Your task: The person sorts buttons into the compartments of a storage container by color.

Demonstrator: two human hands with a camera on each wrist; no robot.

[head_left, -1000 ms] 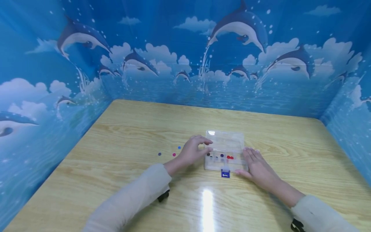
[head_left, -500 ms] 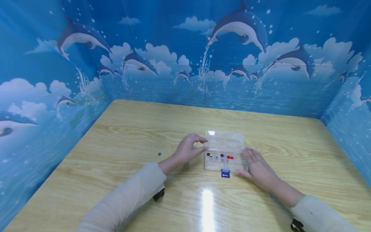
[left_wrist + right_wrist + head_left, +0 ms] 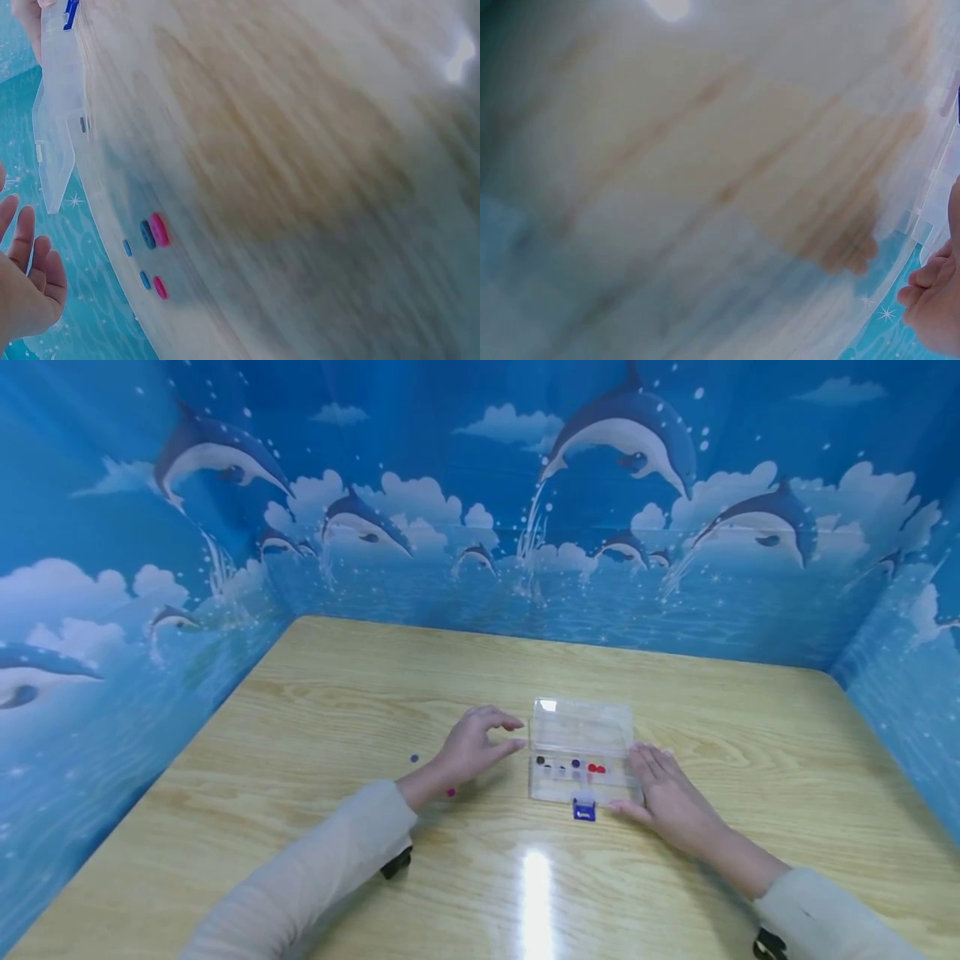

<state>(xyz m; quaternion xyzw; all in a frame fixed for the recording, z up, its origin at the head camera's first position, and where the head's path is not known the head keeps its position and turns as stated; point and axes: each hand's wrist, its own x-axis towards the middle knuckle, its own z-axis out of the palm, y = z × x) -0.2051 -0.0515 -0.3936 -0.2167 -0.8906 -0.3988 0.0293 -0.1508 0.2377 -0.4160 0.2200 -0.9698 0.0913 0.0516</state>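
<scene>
- The clear box (image 3: 552, 789) lies on the tabletop (image 3: 637, 877), roughly midway between its left and right edges, its lid (image 3: 583, 727) folded back towards the far edge
- The left hand (image 3: 474, 745) is just left of the box, thumb and fingers apart, nothing visible between them
- The right hand (image 3: 670, 789) rests spread against the box's right side; that brace seems worth having, since so light a box could slide
- Loose pink buttons (image 3: 160, 229) and blue buttons (image 3: 148, 234) lie nearer the tabletop's left edge than the box does
- For handling them, a thumb-and-forefinger pinch across the rim would likely serve best, with release low over one compartment so that none bounces out
- Inside, two red buttons (image 3: 592, 768) lie side by side, dark buttons (image 3: 576, 763) to their left; the dividers are too faint to place each
- The left sleeve (image 3: 315, 860) passes near a pink button, so lifting the forearm would be wiser
- The blue latch (image 3: 583, 811) sticks out at the near side and might catch a thumb
- A dolphin curtain (image 3: 450, 593) hangs beyond the far edge
</scene>
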